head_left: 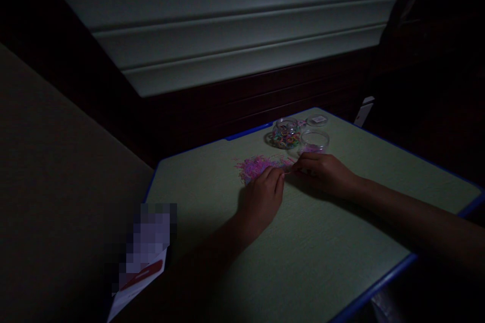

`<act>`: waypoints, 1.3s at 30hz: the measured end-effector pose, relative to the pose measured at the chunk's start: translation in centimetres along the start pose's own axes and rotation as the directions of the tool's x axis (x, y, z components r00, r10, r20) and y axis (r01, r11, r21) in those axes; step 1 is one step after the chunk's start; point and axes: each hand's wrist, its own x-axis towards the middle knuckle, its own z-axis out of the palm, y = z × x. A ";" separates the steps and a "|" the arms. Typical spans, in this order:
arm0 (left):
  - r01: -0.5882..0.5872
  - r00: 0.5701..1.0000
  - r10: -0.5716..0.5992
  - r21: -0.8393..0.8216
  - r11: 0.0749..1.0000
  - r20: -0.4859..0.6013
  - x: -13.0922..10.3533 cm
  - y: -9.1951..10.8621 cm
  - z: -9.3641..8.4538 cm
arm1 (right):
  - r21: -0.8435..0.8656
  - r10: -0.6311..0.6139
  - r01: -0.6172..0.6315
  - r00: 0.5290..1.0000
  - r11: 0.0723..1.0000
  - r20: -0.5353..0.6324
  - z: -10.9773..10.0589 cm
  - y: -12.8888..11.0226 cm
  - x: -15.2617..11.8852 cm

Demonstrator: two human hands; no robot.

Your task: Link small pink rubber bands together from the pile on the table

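My left hand (pixel 265 193) rests at the near edge of a loose pile of thin pink and purple rubber bands (pixel 254 165), its fingers pinched together. My right hand (pixel 322 172) comes in from the right, fingertips closed and almost meeting the left ones. Between the two sets of fingertips runs a thin, pale strand, seemingly a small rubber band (pixel 287 171); dim light blurs its detail. Just behind my right hand stands an open clear round container (pixel 315 140) with some pink and purple bands in it.
A clear jar (pixel 287 133) of multicoloured bands stands behind the pile, with a clear labelled lid (pixel 317 120) to its right. The pale green table (pixel 303 262) has a blue rim. At the lower left is a white and red item (pixel 142 277), partly pixelated. A shutter-like panel (pixel 242 25) rises behind.
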 end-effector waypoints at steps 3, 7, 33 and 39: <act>-0.005 1.000 0.005 -0.009 1.000 -0.005 0.0 0.0 0.0 | -0.020 -0.001 0.001 1.000 1.000 -0.009 0.0 0.1 0.0; -0.012 1.000 0.012 -0.020 1.000 -0.015 0.0 -0.1 0.2 | -0.030 -0.012 0.012 1.000 0.999 -0.005 0.1 0.3 -0.1; 0.033 0.999 -0.035 -0.062 0.998 -0.030 0.0 0.1 0.2 | -0.001 -0.015 0.015 0.999 1.000 -0.048 0.0 0.5 0.0; 0.021 0.999 -0.024 -0.101 0.995 -0.028 0.2 0.1 0.1 | 0.000 -0.015 0.015 0.998 1.000 -0.057 0.0 0.4 -0.1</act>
